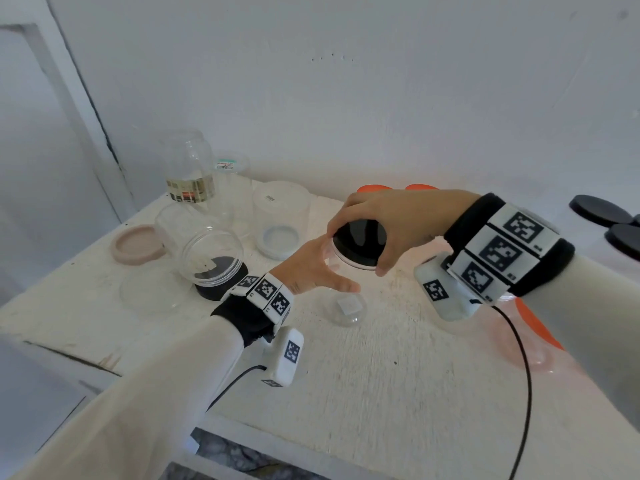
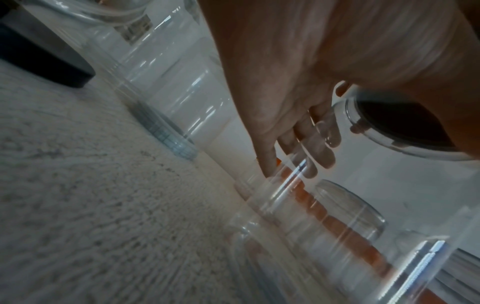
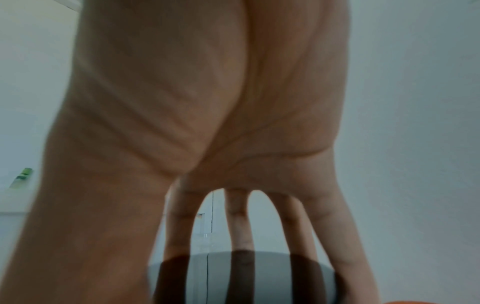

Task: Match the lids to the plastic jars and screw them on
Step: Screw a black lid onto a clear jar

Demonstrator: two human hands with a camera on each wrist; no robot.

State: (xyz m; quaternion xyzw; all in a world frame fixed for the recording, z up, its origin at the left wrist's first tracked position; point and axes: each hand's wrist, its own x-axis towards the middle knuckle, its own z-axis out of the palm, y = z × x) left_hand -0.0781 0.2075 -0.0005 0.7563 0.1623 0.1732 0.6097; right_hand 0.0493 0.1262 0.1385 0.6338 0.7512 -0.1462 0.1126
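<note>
A small clear plastic jar (image 1: 346, 306) stands upright mid-table. My left hand (image 1: 322, 268) grips its side, thumb in front and fingers behind. A black lid (image 1: 360, 237) sits on the jar's mouth. My right hand (image 1: 363, 254) comes down over the lid, with its fingertips and thumb round the rim. In the left wrist view my fingers (image 2: 298, 148) wrap the clear jar (image 2: 337, 205), and the black lid (image 2: 405, 123) shows above. In the right wrist view my fingers (image 3: 233, 226) spread over the black lid (image 3: 241, 277).
At the left, a clear jar (image 1: 211, 251) leans on a black lid (image 1: 221, 285), beside a pink lid (image 1: 136, 244) and a clear lid (image 1: 152, 289). A tall labelled jar (image 1: 188, 168) and a frosted container (image 1: 280, 220) stand behind. Black lids (image 1: 602, 211) and orange lids (image 1: 540, 327) lie right.
</note>
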